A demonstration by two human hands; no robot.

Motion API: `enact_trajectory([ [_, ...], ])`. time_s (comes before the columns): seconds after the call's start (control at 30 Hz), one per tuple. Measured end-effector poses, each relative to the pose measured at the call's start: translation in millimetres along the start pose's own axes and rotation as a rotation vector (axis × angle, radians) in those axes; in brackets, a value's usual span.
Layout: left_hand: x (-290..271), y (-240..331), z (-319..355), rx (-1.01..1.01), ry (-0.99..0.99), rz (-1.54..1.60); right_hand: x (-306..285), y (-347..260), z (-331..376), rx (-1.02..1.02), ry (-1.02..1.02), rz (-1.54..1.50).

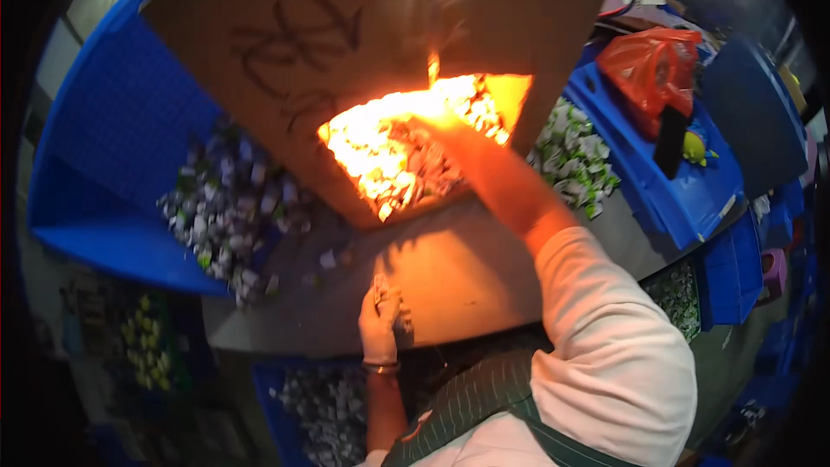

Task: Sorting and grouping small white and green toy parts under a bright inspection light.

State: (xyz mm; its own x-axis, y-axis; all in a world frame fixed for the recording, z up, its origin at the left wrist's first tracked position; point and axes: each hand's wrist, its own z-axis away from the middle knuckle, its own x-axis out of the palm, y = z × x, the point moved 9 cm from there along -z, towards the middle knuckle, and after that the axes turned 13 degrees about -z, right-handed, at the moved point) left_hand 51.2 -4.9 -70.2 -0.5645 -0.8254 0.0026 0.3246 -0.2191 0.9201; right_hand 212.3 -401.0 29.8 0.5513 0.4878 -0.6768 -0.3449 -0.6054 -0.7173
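A brown cardboard panel (380, 26) with dark handwritten strokes stands over the grey bench (467, 294), and a cut opening low in it glows with strong orange light; the small pieces (424, 164) lie heaped inside that opening, many of them bleached by the glare; the right hand (439, 125) reaches in over this heap, the bare forearm crossing the opening's lower right side from a white sleeve (605, 311); glare washes out its fingers, so I cannot tell how far open it is or whether it has hold of a piece; the left hand (380, 316) is low over the bench near its front edge, a band at the wrist, fingers partly curled beside or around something small and pale; I cannot tell whether it grips this; to the left, a heap of white and green pieces (229, 199) spills from a large blue bin (104, 138) onto the bench, with a few loose ones nearer the panel; to the right of the panel lies another white and green heap (575, 160), just beside a blue tray (683, 203) bearing a red plastic bag (653, 65), a dark flat object (671, 143) and a small yellow item (694, 148); below the bench's front edge, left of the striped apron (484, 389), a blue crate (264, 393) holds more pieces.
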Motion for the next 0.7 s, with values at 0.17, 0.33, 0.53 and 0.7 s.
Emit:
enact_trajectory([
  [0.17,-7.8,-7.8,3.8,-0.034,-0.073,0.119,-26.4,48.9,-56.2,-0.024,-0.021,-0.068],
  [0.33,-5.3,-13.6,4.9,-0.050,-0.092,0.091,-18.4,32.9,-48.2,-0.114,0.016,-0.127],
  [0.53,-7.1,-11.7,0.9,-0.060,-0.098,0.140,37.8,-23.5,-32.2,-0.183,0.015,-0.178],
  [0.7,-5.7,-3.6,3.6,-0.045,-0.065,0.114,4.3,30.4,-12.5,-0.239,0.004,-0.213],
])
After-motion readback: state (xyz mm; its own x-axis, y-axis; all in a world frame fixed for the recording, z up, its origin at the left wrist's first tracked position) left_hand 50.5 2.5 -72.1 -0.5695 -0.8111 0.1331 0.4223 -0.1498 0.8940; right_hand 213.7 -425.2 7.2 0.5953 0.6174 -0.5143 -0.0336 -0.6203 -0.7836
